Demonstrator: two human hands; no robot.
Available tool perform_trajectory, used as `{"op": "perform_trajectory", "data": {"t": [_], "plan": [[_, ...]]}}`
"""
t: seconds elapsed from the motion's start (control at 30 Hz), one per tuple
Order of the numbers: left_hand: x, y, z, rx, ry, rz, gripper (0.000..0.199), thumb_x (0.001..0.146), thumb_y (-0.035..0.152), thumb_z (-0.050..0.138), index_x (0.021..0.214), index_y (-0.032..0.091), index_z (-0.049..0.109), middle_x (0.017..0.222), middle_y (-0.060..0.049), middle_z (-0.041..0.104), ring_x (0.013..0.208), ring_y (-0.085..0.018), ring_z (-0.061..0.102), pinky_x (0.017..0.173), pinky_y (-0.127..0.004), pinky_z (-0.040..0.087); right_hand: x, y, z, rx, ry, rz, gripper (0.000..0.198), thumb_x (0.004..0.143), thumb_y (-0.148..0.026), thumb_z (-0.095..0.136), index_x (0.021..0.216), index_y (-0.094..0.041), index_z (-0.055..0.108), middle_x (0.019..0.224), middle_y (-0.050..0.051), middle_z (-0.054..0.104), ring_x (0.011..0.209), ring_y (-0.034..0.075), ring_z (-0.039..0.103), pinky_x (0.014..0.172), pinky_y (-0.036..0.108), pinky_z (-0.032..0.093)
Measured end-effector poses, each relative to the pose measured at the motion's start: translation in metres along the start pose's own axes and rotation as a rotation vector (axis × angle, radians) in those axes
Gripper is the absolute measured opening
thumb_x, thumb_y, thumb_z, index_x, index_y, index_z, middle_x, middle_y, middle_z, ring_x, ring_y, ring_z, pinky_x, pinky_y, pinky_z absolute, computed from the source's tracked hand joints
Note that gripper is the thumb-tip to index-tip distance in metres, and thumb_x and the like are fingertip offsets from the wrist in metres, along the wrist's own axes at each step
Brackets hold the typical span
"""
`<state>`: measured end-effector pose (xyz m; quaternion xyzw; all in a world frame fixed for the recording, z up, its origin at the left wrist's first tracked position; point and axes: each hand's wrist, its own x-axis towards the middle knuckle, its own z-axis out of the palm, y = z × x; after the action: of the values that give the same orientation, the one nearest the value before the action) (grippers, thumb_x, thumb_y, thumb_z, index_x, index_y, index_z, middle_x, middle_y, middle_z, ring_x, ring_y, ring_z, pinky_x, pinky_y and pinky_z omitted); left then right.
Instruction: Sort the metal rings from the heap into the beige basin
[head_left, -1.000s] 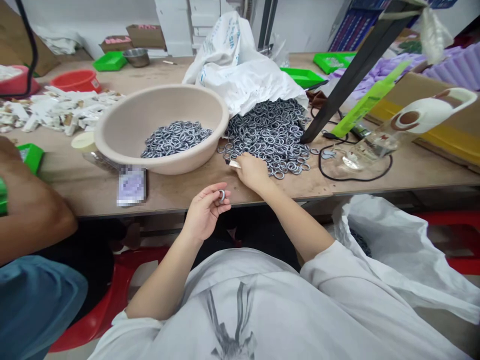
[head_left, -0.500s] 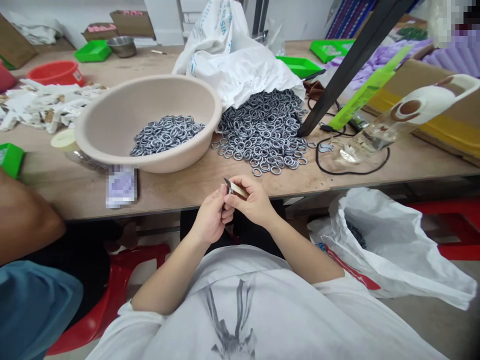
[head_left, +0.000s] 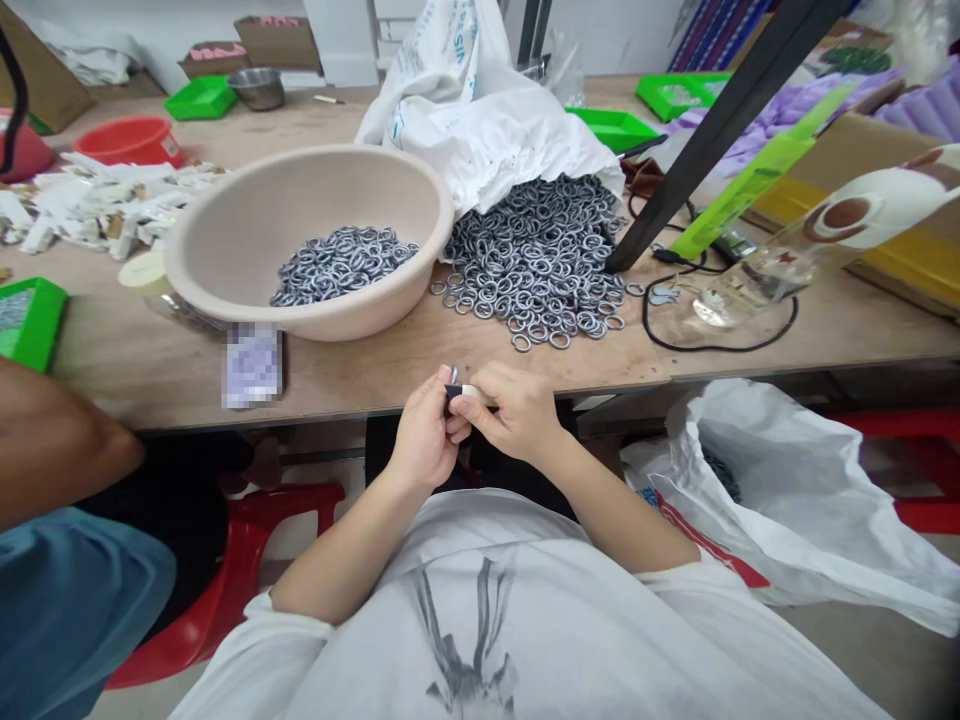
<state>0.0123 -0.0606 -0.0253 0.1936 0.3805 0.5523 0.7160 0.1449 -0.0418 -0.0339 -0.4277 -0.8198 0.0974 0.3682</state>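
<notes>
My left hand is closed in front of my body at the table's near edge, pinching a ring. Only a thin shiny edge of that ring shows above the fingertips. My right hand is wrapped round a small cream-handled tool with a dark, blade-like end. This dark end meets the left fingertips at the ring; the contact itself is partly hidden by fingers. Just beyond the hands, a heap of grey metal rings spills from a white sack. More rings lie in the beige basin to the left.
A dark metal post rises from the table at right, beside a clear bottle and a looped black cable. An open white bag stands low on my right. A co-worker's bare arm is close on the left.
The tool has turned in my right hand, its dark end now lower and pointing left against the left fingertips. The right hand's back has rolled up. The whole view has shifted slightly.
</notes>
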Motion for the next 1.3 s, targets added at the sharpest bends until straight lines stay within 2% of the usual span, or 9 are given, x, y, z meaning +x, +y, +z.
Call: {"op": "perform_trajectory", "data": {"t": [0.23,0.43,0.6,0.77,0.87,1.0,1.07,1.17,1.3], "plan": [[-0.001,0.002,-0.003,0.02,-0.029,0.022,0.047,0.073,0.045,0.081,0.068,0.018,0.042,0.052,0.01,0.037,0.04,-0.002,0.025,0.037,-0.014,0.021,0.002,0.002,0.005,0.028,-0.063,0.031,0.055,0.1,-0.058,0.035,0.065,-0.019,0.052,0.061,0.001,0.053,0.057,0.012,0.044,0.058,0.028,0.028],[-0.008,-0.003,-0.008,0.091,-0.144,-0.035,0.044,0.079,0.048,0.076,0.067,0.016,0.047,0.055,0.007,0.041,0.041,-0.002,0.028,0.038,-0.014,0.025,0.021,0.036,-0.004,-0.057,0.06,0.422,0.054,0.101,-0.058,0.033,0.071,-0.02,0.058,0.062,0.001,0.057,0.059,0.015,0.049,0.059,0.028,0.03],[-0.003,-0.001,-0.012,0.099,-0.119,-0.034,0.038,0.075,0.043,0.081,0.073,0.013,0.058,0.066,0.003,0.055,0.046,-0.002,0.04,0.041,-0.015,0.035,0.065,0.053,-0.001,-0.327,-0.125,0.392,0.034,0.091,-0.051,0.06,0.105,-0.021,0.068,0.103,0.01,0.072,0.086,0.025,0.064,0.069,0.03,0.039],[0.003,0.011,-0.024,0.087,-0.061,-0.016,0.035,0.072,0.03,0.082,0.099,0.012,0.07,0.066,0.002,0.062,0.047,-0.004,0.047,0.042,-0.015,0.041,0.096,0.065,0.01,-0.494,-0.326,0.405,0.022,0.094,-0.026,0.056,0.105,-0.014,0.07,0.111,0.019,0.071,0.097,0.029,0.066,0.077,0.035,0.044],[0.006,0.02,-0.03,0.08,-0.005,-0.029,0.032,0.073,0.027,0.076,0.101,0.012,0.07,0.07,-0.001,0.065,0.051,-0.007,0.054,0.042,-0.016,0.044,0.087,0.06,0.006,-0.229,-0.253,0.385,0.02,0.095,-0.029,0.054,0.092,-0.015,0.068,0.097,0.014,0.071,0.085,0.024,0.064,0.074,0.033,0.044],[0.011,0.017,-0.025,0.111,-0.008,-0.017,0.037,0.078,0.046,0.074,0.091,0.012,0.067,0.08,-0.004,0.065,0.052,-0.006,0.053,0.036,-0.015,0.034,0.05,0.029,0.002,0.715,-0.16,0.435,0.044,0.088,-0.062,0.058,0.082,-0.019,0.062,0.07,0.0,0.058,0.063,0.014,0.055,0.06,0.027,0.042],[0.012,0.009,-0.018,0.149,-0.048,0.032,0.044,0.076,0.055,0.075,0.087,0.015,0.063,0.073,0.0,0.059,0.048,-0.004,0.046,0.034,-0.013,0.026,0.031,0.01,0.005,1.009,-0.143,0.488,0.05,0.079,-0.069,0.065,0.082,-0.02,0.059,0.065,-0.002,0.055,0.058,0.012,0.053,0.055,0.025,0.042],[0.009,0.0,-0.009,0.193,-0.083,0.094,0.047,0.073,0.058,0.077,0.078,0.017,0.055,0.061,0.006,0.048,0.043,-0.003,0.035,0.035,-0.013,0.02,0.014,-0.008,0.013,1.137,-0.095,0.56,0.049,0.077,-0.068,0.067,0.082,-0.022,0.053,0.064,-0.004,0.055,0.055,0.012,0.054,0.054,0.026,0.047],[0.003,0.002,-0.007,0.191,-0.103,0.078,0.048,0.076,0.057,0.075,0.069,0.017,0.049,0.054,0.007,0.04,0.04,-0.002,0.028,0.036,-0.014,0.018,0.009,-0.007,0.011,0.935,0.02,0.479,0.044,0.083,-0.064,0.064,0.087,-0.022,0.054,0.071,-0.003,0.058,0.063,0.012,0.055,0.063,0.027,0.048]]}}
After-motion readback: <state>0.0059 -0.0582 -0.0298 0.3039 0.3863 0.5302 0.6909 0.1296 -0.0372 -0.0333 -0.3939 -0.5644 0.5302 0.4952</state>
